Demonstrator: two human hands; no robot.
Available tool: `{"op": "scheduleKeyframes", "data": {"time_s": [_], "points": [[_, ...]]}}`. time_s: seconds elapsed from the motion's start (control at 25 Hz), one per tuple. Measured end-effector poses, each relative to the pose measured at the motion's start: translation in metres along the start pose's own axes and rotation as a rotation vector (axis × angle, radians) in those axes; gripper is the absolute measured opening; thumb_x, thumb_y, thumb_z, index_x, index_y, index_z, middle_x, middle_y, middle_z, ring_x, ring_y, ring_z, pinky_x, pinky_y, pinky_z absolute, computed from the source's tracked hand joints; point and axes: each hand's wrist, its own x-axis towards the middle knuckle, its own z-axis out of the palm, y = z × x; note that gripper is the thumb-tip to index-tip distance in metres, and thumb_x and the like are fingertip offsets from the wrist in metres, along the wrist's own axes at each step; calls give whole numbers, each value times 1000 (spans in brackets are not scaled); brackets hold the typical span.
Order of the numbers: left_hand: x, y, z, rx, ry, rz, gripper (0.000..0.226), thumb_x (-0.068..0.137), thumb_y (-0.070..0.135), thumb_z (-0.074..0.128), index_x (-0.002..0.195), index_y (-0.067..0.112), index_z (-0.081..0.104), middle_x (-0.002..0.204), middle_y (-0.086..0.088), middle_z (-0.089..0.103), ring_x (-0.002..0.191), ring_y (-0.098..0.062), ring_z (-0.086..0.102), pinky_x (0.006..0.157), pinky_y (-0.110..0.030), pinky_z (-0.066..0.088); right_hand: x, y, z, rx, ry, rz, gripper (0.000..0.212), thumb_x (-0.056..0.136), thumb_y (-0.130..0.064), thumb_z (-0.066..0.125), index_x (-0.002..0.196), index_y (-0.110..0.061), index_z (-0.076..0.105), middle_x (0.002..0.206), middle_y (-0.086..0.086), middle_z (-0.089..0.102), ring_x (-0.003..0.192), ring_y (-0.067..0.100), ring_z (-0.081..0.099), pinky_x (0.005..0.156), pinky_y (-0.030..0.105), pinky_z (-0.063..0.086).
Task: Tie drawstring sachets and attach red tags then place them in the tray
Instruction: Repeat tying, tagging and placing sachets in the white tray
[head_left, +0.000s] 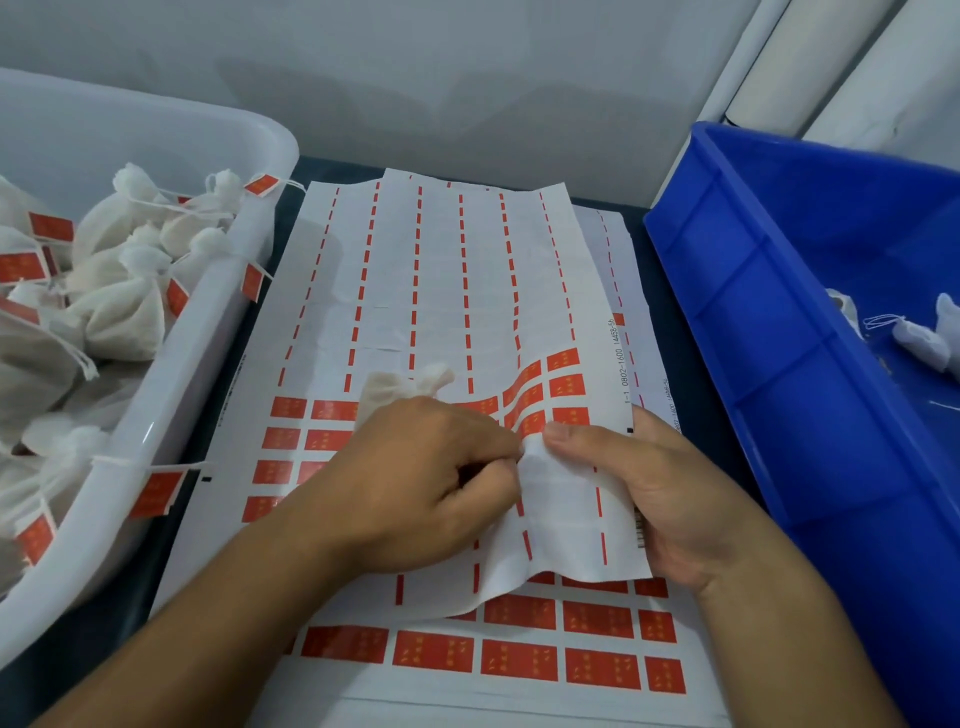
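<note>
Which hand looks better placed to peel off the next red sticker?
Probably the left hand: its fingertips pinch at the curled edge of the white sticker sheet beside the red tags, while the right hand grips the sheet.

Soft, even, cool light falls from above, with faint shadows under the hands. A small glint sits on the white tray (150, 431) rim. Wide-angle bending curves the edges; detail is slightly soft throughout.

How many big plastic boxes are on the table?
2. A white bin on the left holds tied sachets with red tags, and a blue bin on the right holds a few untagged ones. Others may sit outside the picture.
</note>
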Motion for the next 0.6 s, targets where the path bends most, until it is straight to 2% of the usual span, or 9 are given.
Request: {"op": "scheduleKeyframes", "data": {"time_s": [0.24, 0.32, 0.4, 0.48, 0.56, 0.6], "points": [[0, 1, -1, -59, -26, -37, 35, 94, 45, 41, 72, 28, 62, 76, 12, 67, 75, -10, 65, 65, -28, 55, -2, -3, -3, 8, 31, 12, 48, 73, -31, 82, 119, -28, 71, 116, 10, 77, 102, 34, 76, 74, 42, 64], [0, 0, 0, -88, -38, -48, 35, 94, 46, 41, 73, 29, 62, 78, 13, 67, 77, -9, 65, 65, -25, 54, -4, -4, -3, -17, 35, 10, 52, 75, -32, 85, 124, -28, 67, 115, 8, 77, 101, 33, 76, 72, 41, 64], [0, -1, 2, -87, -34, -54, 35, 94, 47, 43, 72, 28, 62, 77, 13, 67, 77, -10, 65, 65, -21, 53, -7, -7, -3, -60, 43, 2, 45, 74, -34, 81, 117, -34, 71, 112, 5, 78, 97, 30, 77, 69, 38, 64], [1, -1, 4, -56, 21, -57, 36, 92, 49, 43, 69, 28, 61, 74, 13, 65, 74, -10, 63, 62, -17, 51, -11, -11, -3, -131, 66, -11, 42, 71, -37, 79, 113, -38, 72, 108, 2, 79, 94, 27, 78, 68, 37, 64], [2, 0, 4, -61, 124, -49, 37, 90, 49, 42, 65, 28, 59, 71, 12, 63, 71, -12, 61, 63, -15, 49, -14, -14, -5, -246, 133, -32, 51, 72, -41, 80, 120, -40, 65, 107, -4, 79, 93, 24, 78, 71, 40, 65], [2, 1, 3, -63, 178, -39, 36, 89, 48, 42, 63, 28, 58, 69, 11, 62, 69, -13, 60, 66, -18, 51, -14, -15, -6, -328, 180, -48, 55, 71, -45, 80, 122, -45, 60, 108, -10, 78, 93, 20, 78, 72, 42, 65]]}}
